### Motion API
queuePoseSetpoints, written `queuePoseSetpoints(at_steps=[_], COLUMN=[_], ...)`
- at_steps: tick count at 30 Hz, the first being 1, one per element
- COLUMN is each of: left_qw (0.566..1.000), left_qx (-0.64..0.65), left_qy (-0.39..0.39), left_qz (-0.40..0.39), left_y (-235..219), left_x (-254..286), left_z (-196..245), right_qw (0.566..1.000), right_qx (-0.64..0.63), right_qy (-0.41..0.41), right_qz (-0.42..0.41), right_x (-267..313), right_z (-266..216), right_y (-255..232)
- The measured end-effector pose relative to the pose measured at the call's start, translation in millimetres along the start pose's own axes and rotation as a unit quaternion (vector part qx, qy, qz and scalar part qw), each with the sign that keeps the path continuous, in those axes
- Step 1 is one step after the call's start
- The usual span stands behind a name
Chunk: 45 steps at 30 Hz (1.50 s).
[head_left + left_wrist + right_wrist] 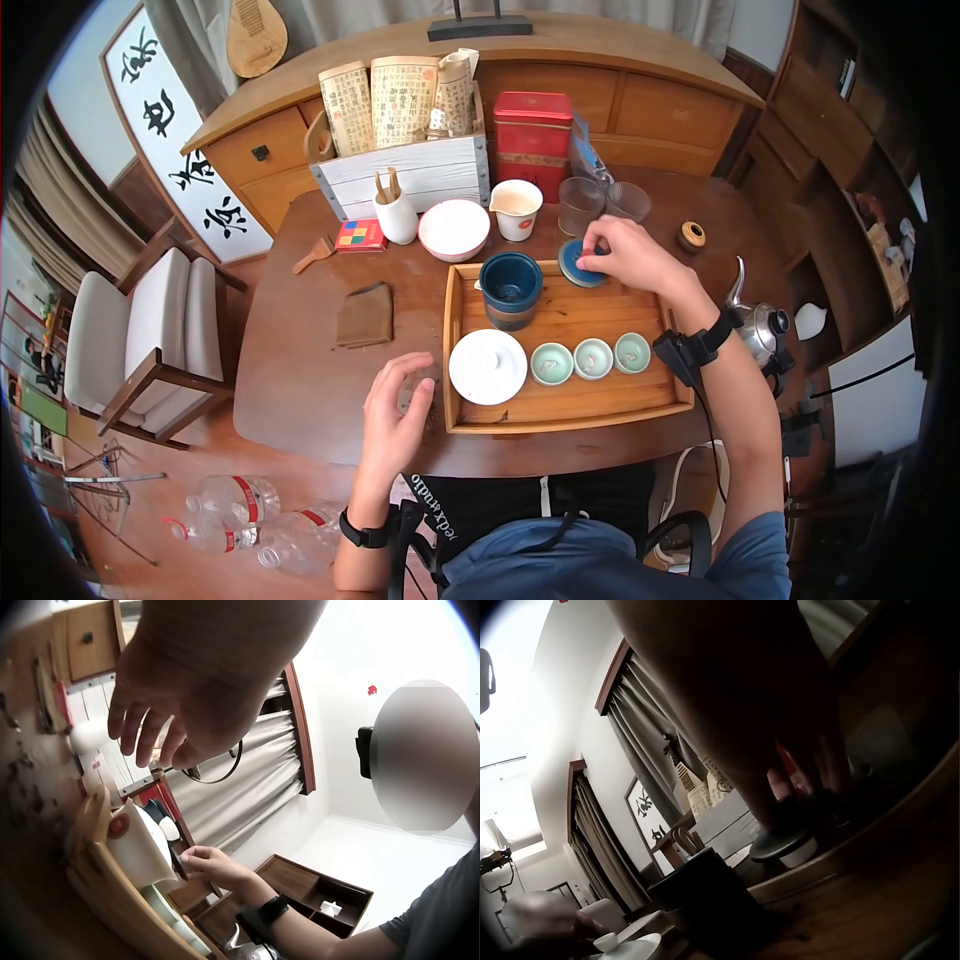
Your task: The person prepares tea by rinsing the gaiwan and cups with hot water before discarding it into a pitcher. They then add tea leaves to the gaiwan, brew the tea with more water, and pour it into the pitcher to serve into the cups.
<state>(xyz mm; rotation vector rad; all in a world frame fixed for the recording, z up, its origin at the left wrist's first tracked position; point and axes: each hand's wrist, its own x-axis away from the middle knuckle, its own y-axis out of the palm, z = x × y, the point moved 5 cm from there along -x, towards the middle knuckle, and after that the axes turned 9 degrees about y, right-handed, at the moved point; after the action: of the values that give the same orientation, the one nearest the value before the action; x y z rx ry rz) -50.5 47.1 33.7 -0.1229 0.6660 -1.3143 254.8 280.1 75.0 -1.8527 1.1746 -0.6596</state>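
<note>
My right hand [640, 258] pinches a round blue lid [573, 270] by its top, close over the back edge of the wooden tray [570, 412]. In the right wrist view the lid [780, 844] is slightly tilted under the fingertips. To the left of it on the tray stands a dark blue teapot [509, 310], its top uncovered. A white lidded bowl [475, 375] sits at the tray's front left, with three pale green cups [551, 365] in a row beside it. Holding nothing, my left hand [395, 415] hovers with spread fingers by the tray's left side.
Behind the tray are a white bowl [454, 230], a white pitcher [516, 212] and clear glasses [580, 208]. A folded brown cloth [365, 315] lies at left; a metal kettle [762, 335] stands at right. A small dark pot with a tan top [691, 237] is behind my right forearm.
</note>
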Motion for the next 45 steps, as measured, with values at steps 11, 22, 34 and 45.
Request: queuePoseSetpoints(at_steps=[11, 22, 34, 45], left_qw=[1.0, 1.0, 0.989, 0.988], left_qx=[0.0, -0.007, -0.089, -0.076], left_qy=[-0.004, -0.006, 0.023, 0.018], left_qz=[-0.004, -0.019, -0.112, -0.13], left_y=[-2, 4, 32, 35], left_x=[0, 1, 3, 5], left_z=[1, 2, 2, -2], right_qw=[0.989, 0.981, 0.99, 0.987], right_qx=[0.129, 0.164, -0.037, -0.105], right_qy=[0.02, -0.006, -0.127, -0.117], right_qz=[0.068, 0.1, -0.046, 0.031], right_x=[2, 39, 103, 84], right_z=[39, 2, -111, -112], right_y=[42, 24, 77, 103])
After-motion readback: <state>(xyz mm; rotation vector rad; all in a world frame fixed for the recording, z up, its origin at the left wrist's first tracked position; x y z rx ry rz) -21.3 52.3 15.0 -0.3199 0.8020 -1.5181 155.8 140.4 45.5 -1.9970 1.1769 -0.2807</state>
